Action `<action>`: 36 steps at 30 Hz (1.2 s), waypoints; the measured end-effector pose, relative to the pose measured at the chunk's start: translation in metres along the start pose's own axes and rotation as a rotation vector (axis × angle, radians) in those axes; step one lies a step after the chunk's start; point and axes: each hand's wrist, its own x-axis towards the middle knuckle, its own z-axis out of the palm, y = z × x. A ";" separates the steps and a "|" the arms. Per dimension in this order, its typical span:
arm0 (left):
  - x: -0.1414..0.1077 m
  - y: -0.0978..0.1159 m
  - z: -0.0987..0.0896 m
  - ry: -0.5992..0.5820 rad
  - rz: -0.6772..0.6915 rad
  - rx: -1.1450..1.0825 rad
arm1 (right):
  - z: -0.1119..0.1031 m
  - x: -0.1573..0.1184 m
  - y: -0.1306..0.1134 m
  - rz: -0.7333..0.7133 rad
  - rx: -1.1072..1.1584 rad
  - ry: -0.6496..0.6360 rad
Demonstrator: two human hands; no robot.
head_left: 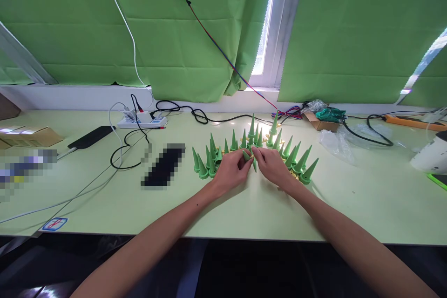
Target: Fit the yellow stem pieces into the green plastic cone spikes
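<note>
My left hand [231, 168] pinches a small green cone [246, 155] between thumb and fingers, above the front of the table. My right hand [271, 165] meets it from the other side with its fingers closed at the cone's end; what lies inside them is hidden. A green pointed tip shows just below the fingertips. Around both hands stand many green cones, a cluster on the left [203, 167], taller ones behind [252, 129], and a leaning row on the right [309, 171]. Small yellow pieces show between their bases, partly covered.
A power strip [142, 120] with cables lies at the back left, near a blurred dark object [164, 165] and a black flat device [91, 137]. Behind on the right are an open cardboard box [320, 122] and clear plastic bags [337, 145]. Green curtains [195, 32] hang beyond the table.
</note>
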 end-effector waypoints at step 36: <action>0.002 0.003 -0.003 0.061 -0.152 -0.062 | -0.005 -0.002 -0.009 0.019 0.203 0.040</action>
